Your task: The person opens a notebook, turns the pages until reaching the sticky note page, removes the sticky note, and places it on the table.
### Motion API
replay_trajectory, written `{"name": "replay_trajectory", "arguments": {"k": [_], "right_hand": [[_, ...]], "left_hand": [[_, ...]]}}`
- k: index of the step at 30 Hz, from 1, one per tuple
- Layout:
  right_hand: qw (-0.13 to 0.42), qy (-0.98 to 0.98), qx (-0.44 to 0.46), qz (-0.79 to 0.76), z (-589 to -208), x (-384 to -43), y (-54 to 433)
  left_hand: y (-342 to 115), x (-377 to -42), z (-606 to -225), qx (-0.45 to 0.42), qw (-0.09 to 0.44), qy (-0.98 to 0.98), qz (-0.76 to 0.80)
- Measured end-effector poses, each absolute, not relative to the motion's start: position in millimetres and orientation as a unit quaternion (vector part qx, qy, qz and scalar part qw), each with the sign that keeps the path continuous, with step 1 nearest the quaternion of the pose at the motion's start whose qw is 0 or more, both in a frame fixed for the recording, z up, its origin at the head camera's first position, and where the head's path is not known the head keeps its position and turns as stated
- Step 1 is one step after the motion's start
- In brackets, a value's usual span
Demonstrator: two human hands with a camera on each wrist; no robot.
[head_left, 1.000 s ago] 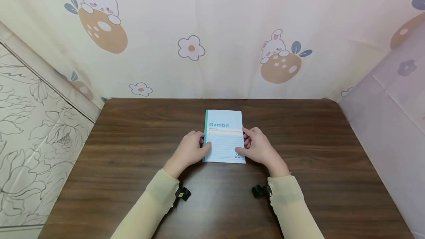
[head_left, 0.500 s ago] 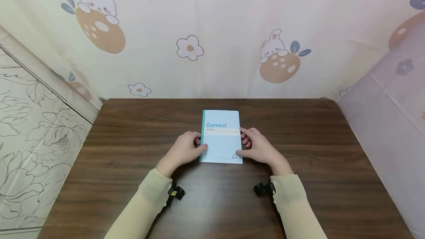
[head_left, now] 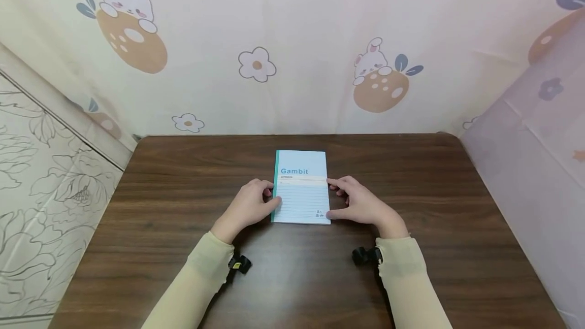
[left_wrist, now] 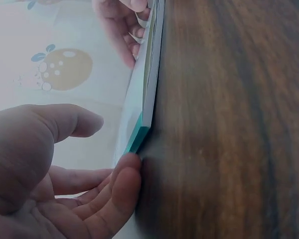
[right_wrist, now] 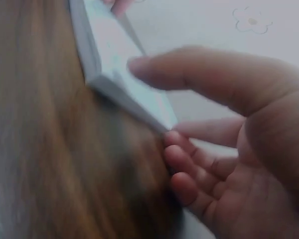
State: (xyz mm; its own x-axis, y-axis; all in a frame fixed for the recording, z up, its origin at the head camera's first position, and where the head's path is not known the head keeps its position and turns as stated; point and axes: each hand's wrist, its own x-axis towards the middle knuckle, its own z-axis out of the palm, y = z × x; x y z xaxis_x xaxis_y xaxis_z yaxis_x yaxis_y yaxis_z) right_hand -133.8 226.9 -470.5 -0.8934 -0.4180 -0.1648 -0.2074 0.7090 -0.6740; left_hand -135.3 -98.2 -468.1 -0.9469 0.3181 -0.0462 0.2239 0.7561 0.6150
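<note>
A closed notebook (head_left: 300, 199) lies flat on the brown table, its pale blue cover printed "Gambit" and its green spine on the left. Beside the spine is my left hand (head_left: 247, 208); in the left wrist view its fingertips (left_wrist: 127, 172) meet the spine while the thumb stands raised, apart from the cover. My right hand (head_left: 361, 204) is at the opposite edge, index fingertip right at the side. In the right wrist view, its thumb (right_wrist: 159, 72) overlaps the cover's near corner and the other fingers are loosely bent beside the edge.
The wood-grain table (head_left: 183, 166) runs back to a pale curtain (head_left: 311, 39) printed with rabbits and flowers. A white panel with line-drawn flowers (head_left: 41, 207) stands at the left. Black wrist cameras (head_left: 239, 264) are strapped at both cuffs.
My right thumb has drawn back from over the cover to its right edge. My left wrist has shifted left, its fingers still by the spine. The whole head view has slid slightly left.
</note>
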Motion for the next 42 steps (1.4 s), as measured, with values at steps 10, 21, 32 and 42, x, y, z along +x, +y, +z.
{"name": "replay_trajectory", "arguments": {"k": [10, 21, 32, 42], "right_hand": [[0.16, 0.916, -0.185, -0.317, -475.4, -131.9, 233.4], [0.154, 0.927, -0.181, -0.29, -475.0, -129.7, 225.6], [0.148, 0.933, -0.177, -0.277, -480.8, -132.1, 226.8], [0.138, 0.934, -0.18, -0.276, -485.5, -136.6, 230.0]], "left_hand": [[-93.0, -131.8, -470.7, 0.268, 0.004, 0.923, 0.274], [-79.9, -125.2, -470.7, 0.359, 0.014, 0.909, 0.213], [-64.9, -116.9, -468.1, 0.352, 0.01, 0.922, 0.161], [-64.0, -118.9, -465.4, 0.347, 0.027, 0.926, 0.147]]}}
